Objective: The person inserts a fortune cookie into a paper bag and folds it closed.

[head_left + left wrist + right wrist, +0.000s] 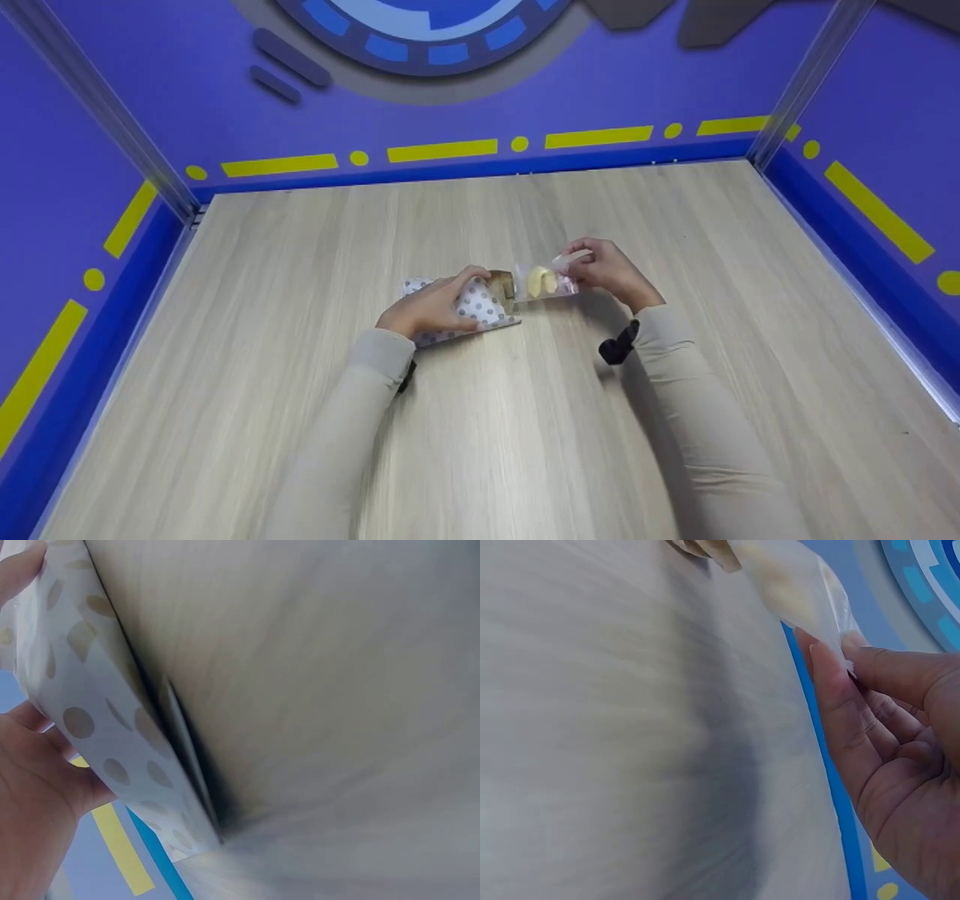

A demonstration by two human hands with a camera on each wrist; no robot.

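Note:
A white paper bag with grey polka dots lies on its side near the middle of the table, its brown inside showing at the mouth on the right. My left hand grips it from above, thumb and fingers on opposite sides. In the left wrist view, the dotted side of the bag rises beside the table surface. Just outside the mouth is a clear plastic packet with a pale yellow curved piece inside. My right hand pinches the packet's outer end; in the right wrist view, thumb and fingertips meet on its crimped edge.
The wood-grain table stretches around both hands. Blue panels with yellow dashes, such as the back wall, enclose it at the back and sides. A black wrist strap hangs by the right cuff.

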